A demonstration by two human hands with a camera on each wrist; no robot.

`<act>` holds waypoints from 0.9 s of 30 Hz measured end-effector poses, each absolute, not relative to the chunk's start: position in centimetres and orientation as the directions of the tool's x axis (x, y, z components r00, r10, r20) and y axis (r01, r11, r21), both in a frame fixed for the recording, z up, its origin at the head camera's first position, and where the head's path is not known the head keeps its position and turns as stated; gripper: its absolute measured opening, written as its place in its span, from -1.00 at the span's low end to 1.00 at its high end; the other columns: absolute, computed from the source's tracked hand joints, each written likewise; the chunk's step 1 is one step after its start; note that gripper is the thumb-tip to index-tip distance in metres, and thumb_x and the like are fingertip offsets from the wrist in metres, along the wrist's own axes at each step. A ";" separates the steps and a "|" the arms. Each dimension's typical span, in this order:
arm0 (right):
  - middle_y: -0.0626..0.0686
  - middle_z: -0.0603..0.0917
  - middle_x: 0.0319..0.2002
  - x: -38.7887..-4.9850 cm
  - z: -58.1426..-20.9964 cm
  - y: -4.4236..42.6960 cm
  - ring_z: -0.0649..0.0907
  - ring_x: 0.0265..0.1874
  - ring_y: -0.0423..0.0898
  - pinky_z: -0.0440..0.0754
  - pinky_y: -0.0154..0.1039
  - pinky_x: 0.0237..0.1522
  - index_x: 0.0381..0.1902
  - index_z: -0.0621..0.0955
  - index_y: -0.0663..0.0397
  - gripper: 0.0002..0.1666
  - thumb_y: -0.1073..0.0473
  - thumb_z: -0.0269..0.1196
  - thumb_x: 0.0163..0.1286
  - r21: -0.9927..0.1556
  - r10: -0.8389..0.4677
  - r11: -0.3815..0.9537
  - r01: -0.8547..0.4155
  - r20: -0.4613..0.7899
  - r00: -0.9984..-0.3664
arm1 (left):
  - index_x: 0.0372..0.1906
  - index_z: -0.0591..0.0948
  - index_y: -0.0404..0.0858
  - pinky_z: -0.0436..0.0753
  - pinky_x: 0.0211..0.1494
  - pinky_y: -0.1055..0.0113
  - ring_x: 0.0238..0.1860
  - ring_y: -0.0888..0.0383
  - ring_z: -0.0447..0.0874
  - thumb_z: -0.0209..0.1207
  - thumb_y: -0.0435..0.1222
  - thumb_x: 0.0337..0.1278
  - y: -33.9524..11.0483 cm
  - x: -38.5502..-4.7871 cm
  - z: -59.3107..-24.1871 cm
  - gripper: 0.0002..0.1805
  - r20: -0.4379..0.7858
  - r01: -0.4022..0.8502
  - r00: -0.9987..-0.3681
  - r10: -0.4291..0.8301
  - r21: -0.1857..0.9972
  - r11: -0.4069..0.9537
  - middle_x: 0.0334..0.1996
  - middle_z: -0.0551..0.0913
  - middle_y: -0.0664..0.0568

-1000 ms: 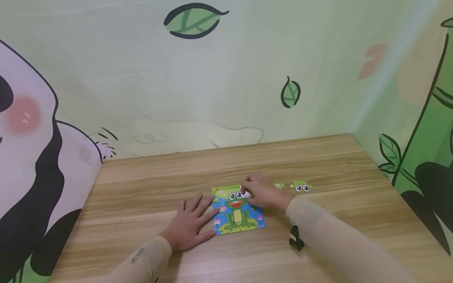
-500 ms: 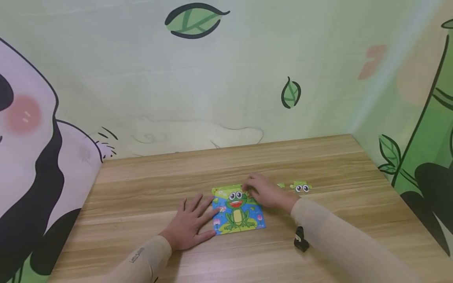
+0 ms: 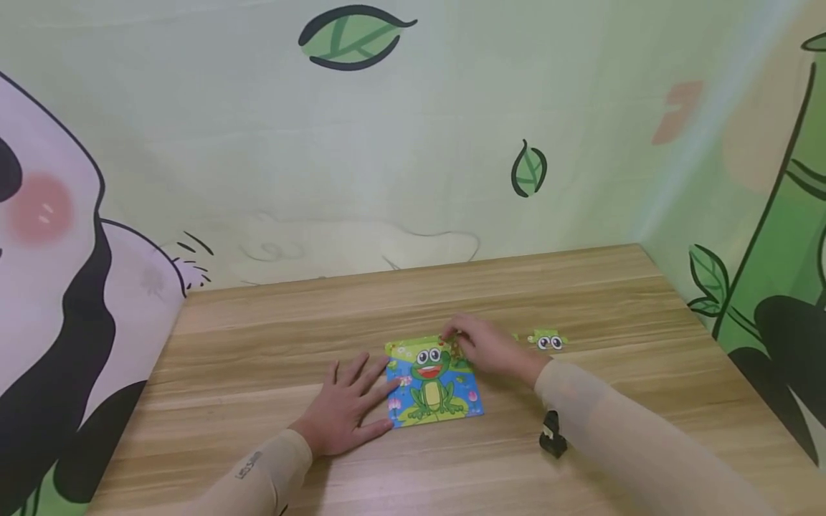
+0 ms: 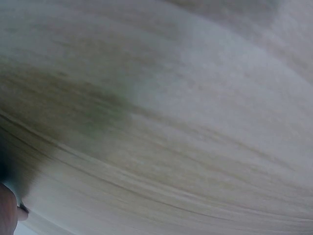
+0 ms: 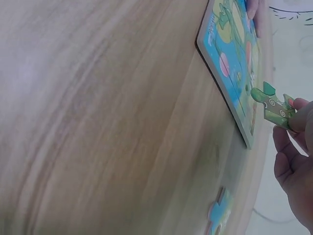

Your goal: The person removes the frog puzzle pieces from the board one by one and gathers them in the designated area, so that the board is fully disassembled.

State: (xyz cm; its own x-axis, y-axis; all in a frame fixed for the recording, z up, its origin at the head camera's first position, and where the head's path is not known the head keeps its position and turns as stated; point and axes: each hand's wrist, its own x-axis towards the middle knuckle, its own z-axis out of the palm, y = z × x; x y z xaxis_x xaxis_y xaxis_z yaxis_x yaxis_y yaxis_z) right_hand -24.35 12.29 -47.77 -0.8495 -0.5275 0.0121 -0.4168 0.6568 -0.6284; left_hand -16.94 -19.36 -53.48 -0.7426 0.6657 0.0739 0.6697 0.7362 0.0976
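A square frog puzzle board (image 3: 434,390) lies flat on the table. The left hand (image 3: 348,410) rests palm down at its left edge, fingers spread, fingertips touching the border. Above the board's upper right corner the right hand (image 3: 482,345) pinches a small puzzle piece, hardly visible in the head view. In the right wrist view the right hand (image 5: 296,152) holds this green and brown piece (image 5: 276,110) between thumb and fingers, raised over the board (image 5: 227,63). Only a bit of the left hand (image 4: 9,211) shows in the left wrist view.
A loose piece with two frog eyes (image 3: 549,340) lies right of the board, and part of another shows beside the right hand. A loose blue and green piece (image 5: 221,213) lies on the wooden table (image 3: 258,330). A printed cloth wall (image 3: 400,143) stands behind.
The piece in the right hand has turned from its pale side to a coloured side. The right hand has shifted slightly right; the left hand has stayed still.
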 end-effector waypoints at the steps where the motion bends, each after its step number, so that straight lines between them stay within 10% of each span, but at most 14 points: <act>1: 0.04 0.72 0.05 -24.4 -47.6 12.5 0.69 0.13 0.01 0.68 -0.05 0.22 0.04 0.69 0.07 -0.70 0.41 0.11 0.54 -0.635 -0.524 0.657 -0.406 0.004 -0.852 | 0.65 0.24 0.14 0.16 0.41 -0.61 0.64 -0.34 0.10 0.01 0.26 0.48 -19.4 -17.0 -53.6 -0.24 0.077 0.670 -0.742 0.666 0.097 0.736 0.69 0.12 -0.09; 19: 0.28 0.72 -0.02 -25.8 -47.3 23.6 0.67 -0.13 0.08 0.62 -0.17 -0.19 0.04 0.64 0.31 -0.72 0.47 0.03 0.54 -0.642 -0.376 0.695 -0.325 0.060 -0.924 | 0.67 0.18 0.22 0.08 0.43 -0.63 0.66 -0.32 0.05 -0.06 0.33 0.47 -19.6 -17.2 -54.4 -0.22 0.094 0.668 -0.744 0.662 0.114 0.735 0.71 0.06 -0.02; 27: 0.42 0.70 -0.08 -26.2 -47.6 29.4 0.68 -0.11 0.25 0.66 0.14 -0.03 0.01 0.60 0.52 -0.72 0.55 0.04 0.43 -0.585 -0.323 0.748 -0.314 0.092 -0.942 | 0.67 0.18 0.22 0.09 0.43 -0.63 0.67 -0.31 0.04 -0.08 0.34 0.47 -19.7 -17.3 -54.5 -0.22 0.105 0.673 -0.740 0.665 0.114 0.731 0.71 0.06 -0.02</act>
State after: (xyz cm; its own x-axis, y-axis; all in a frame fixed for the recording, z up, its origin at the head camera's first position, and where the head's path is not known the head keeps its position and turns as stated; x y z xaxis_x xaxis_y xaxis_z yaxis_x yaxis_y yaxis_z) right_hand -26.17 29.35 -47.58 -0.9418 -0.3232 0.0922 -0.3139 0.7478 -0.5850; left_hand -17.26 -19.71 -54.55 -0.7397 0.6648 0.1046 0.6730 0.7309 0.1135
